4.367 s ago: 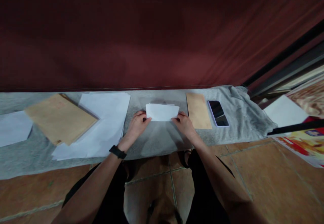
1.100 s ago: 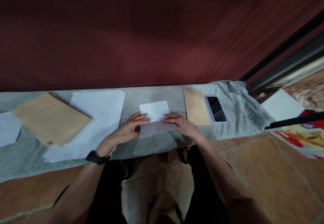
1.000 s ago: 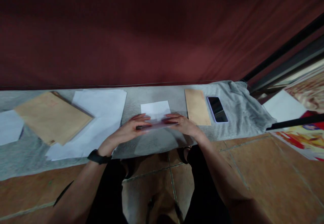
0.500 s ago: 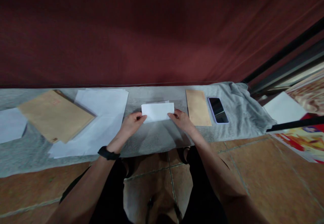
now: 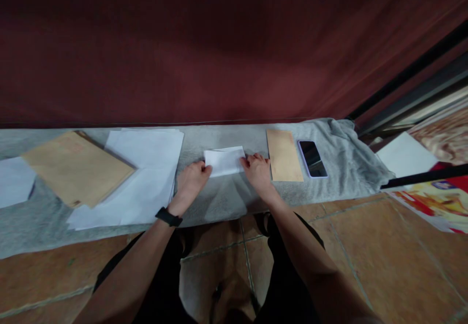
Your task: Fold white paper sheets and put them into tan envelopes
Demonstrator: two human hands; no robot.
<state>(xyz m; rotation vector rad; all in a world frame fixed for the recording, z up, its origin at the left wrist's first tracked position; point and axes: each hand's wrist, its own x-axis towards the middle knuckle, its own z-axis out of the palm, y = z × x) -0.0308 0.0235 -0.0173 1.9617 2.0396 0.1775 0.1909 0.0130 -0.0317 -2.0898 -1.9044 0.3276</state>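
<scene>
A folded white paper [image 5: 224,160] lies on the grey cloth [image 5: 226,202] in front of me. My left hand [image 5: 190,180] is closed at the paper's left edge, its fingers curled and pinching it. My right hand [image 5: 256,169] rests on the paper's right end, fingers bent and pressing it down. A black band sits on my left wrist [image 5: 168,216].
A narrow brown envelope [image 5: 283,155] and a phone [image 5: 312,158] lie to the right. A stack of white sheets [image 5: 139,177] and a large brown envelope [image 5: 75,168] lie to the left. A dark red curtain [image 5: 219,50] hangs behind. Tiled floor [image 5: 365,255] is below.
The near part of the paper was lifted and folded over onto the far part. Both hands then moved forward and closer together onto its ends.
</scene>
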